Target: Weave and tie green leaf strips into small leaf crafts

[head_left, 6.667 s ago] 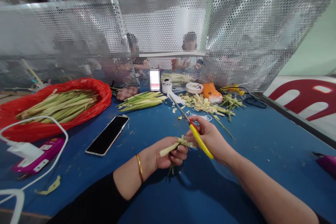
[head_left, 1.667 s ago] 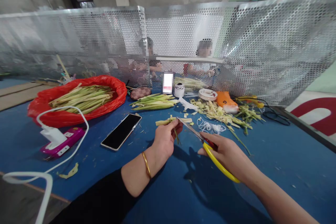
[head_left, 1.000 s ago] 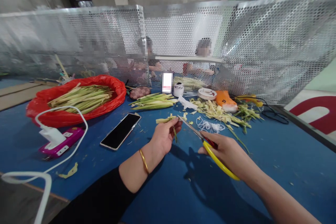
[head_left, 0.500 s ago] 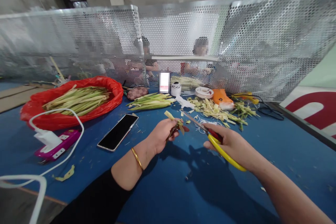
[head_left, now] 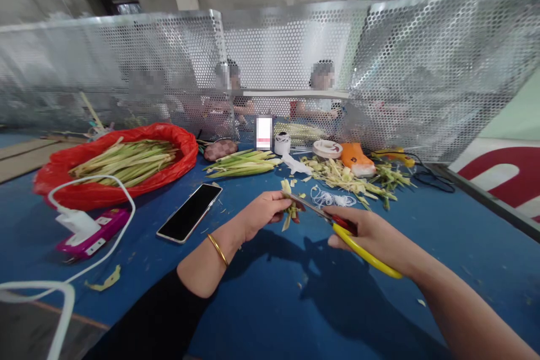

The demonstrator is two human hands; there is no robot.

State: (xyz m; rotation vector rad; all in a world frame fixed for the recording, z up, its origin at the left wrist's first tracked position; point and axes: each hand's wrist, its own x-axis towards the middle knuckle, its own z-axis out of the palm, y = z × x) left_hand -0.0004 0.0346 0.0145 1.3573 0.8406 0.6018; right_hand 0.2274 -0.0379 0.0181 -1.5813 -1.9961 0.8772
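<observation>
My left hand (head_left: 268, 212) pinches a small bunch of pale green leaf strips (head_left: 290, 215) above the middle of the blue table. Its upper end sticks out past my fingers, and loose ends hang below. In my right hand (head_left: 363, 233) are scissors (head_left: 358, 247) with yellow and red handles, my fingers closed around them. Their blades point left and reach the strips beside my left fingertips; whether they are closed on a strip I cannot tell. White string (head_left: 333, 198) lies in a tangle just behind the blades.
Left stand a red plastic bag (head_left: 185, 149) of long leaves, a phone (head_left: 189, 212) and a purple power strip (head_left: 95, 233) with a white cable. Behind my hands lie more leaves (head_left: 242, 164), a tape roll (head_left: 328, 149) and leaf scraps (head_left: 337, 174). A perforated metal screen (head_left: 291, 39) closes off the back.
The scissor blades have moved left to the strips in my left hand. My left hand has turned a little, and the strips' upper end now stands more upright.
</observation>
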